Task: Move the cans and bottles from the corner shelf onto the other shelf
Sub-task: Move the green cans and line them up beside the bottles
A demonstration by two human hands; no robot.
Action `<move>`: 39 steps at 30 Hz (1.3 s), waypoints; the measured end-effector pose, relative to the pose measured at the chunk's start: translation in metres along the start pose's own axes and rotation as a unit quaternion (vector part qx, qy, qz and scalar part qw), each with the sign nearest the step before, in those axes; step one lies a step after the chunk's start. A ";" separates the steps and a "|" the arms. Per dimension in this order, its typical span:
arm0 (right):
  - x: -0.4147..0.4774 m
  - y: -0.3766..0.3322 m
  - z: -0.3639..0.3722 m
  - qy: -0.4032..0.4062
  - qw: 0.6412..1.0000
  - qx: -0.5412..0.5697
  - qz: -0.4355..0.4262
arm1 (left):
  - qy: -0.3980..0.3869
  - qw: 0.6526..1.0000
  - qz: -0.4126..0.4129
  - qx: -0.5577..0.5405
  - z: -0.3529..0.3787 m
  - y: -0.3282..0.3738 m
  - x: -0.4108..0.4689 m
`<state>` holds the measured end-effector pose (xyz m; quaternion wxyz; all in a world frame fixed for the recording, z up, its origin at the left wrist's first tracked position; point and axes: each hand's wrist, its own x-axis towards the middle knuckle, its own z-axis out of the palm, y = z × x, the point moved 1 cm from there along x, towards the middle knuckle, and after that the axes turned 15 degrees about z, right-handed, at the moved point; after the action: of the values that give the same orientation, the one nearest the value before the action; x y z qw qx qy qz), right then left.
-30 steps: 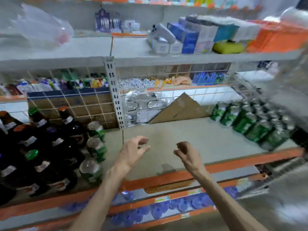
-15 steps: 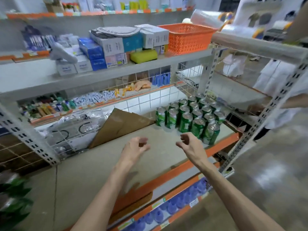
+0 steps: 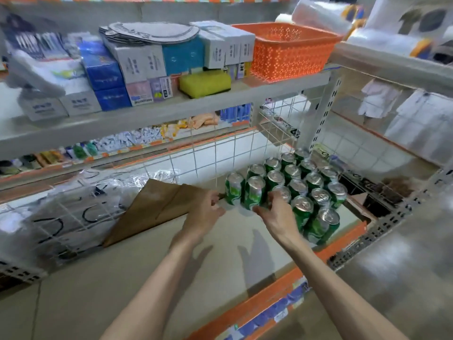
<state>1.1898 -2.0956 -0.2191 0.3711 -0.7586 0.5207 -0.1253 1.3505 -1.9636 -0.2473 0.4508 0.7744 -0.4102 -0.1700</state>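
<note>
1. Shelf (image 3: pixel 147 266): a pale board with an orange front edge, running from the lower left to the right of centre. Its left part is bare.
2. Cans (image 3: pixel 294 190): well over a dozen green cans stand upright in close rows at the right end of the shelf, in the corner formed by the wire grid (image 3: pixel 220 153).
3. Left hand (image 3: pixel 206 213): just left of the group at centre frame, with the fingers half curled. It is just beside the left can (image 3: pixel 234 190), but blur hides whether it touches or grips it.
4. Right hand (image 3: pixel 277 217): at the front of the group. Thumb and fingers close narrowly on the lower part of the second can (image 3: pixel 255 195), which is not yet lifted.
5. Cardboard (image 3: pixel 159 204): a brown sheet leaning on the grid at centre left, near the left hand.
6. Upper centre: boxes (image 3: pixel 137 62), a yellow sponge (image 3: pixel 206 83) and an orange basket (image 3: pixel 289 50) sit on the shelf above.
7. Progress, as judged: no can is in transit and no task bottles are in view.
   - The picture does not show whether this group is the stock to be moved or stock already moved.
   - If it is the stock to be moved, nearly all of the work remains.
   - If it has already been moved, the can portion is well advanced and the hands may only be tidying the rows.
</note>
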 end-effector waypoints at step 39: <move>0.018 -0.035 0.050 -0.152 0.976 0.087 -0.127 | 0.238 0.968 -0.058 -0.049 -0.059 -0.010 -0.048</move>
<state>1.2503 -2.0836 -0.2328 0.4910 -0.7938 0.3448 -0.0997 1.3636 -1.8903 -0.2298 0.5622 0.7920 -0.2367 -0.0261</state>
